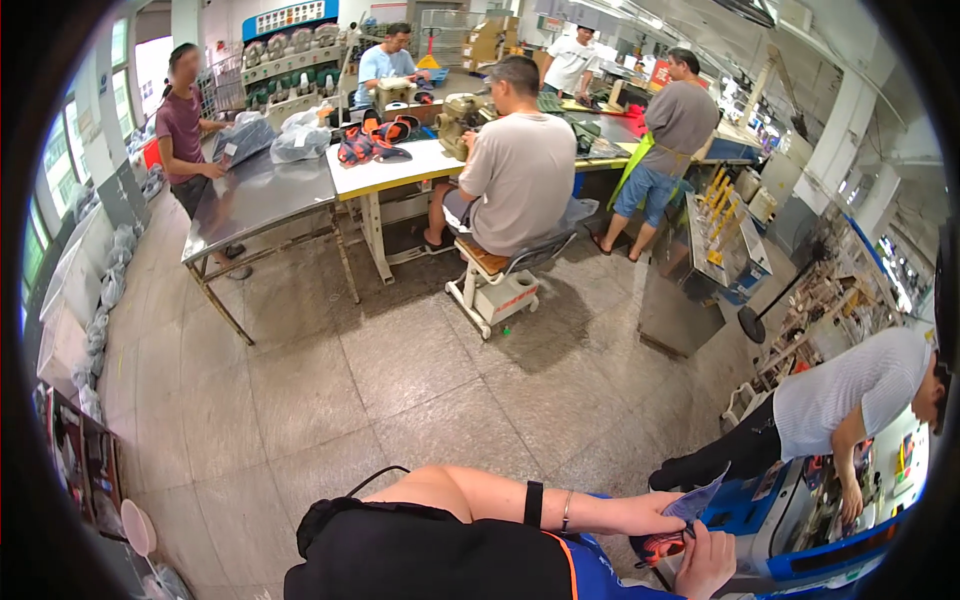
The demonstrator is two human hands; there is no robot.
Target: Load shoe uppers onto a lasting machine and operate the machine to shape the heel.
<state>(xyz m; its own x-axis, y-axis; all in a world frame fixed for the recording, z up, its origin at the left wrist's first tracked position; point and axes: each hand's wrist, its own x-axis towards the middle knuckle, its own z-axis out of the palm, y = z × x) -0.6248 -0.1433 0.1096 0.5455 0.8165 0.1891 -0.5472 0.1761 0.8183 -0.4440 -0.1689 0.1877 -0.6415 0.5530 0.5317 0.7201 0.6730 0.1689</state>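
Nearest the camera, black clothing [430,550] fills the lower edge, with the wearer's bare left forearm [600,512] reaching out to the right past it; a black band [533,503] and a thin bracelet [567,510] circle it near the wrist. At its end the left hand [655,515] is closed on a small orange-and-dark patterned piece [657,548], held up at the lower right, well above the floor. A grey-blue flap [700,498] rises at the left hand's fingertips; whether it belongs to the same piece cannot be told. The right hand [708,562] is just beside, its fingers curled toward the piece's edge; how firmly it grips cannot be told.

Just beyond the hands stands a blue-and-white machine [790,515], over which a co-worker in a light grey shirt [850,395] bends, one arm lowered. Farther out, across the tiled floor [400,390], a person in a beige shirt [520,175] sits on a wheeled chair [495,290] at a white-topped table [385,178]. Orange-and-dark shoe-like pieces [372,145] lie heaped there. Adjoining it is a metal table [265,195] bearing plastic-wrapped bundles [300,140].
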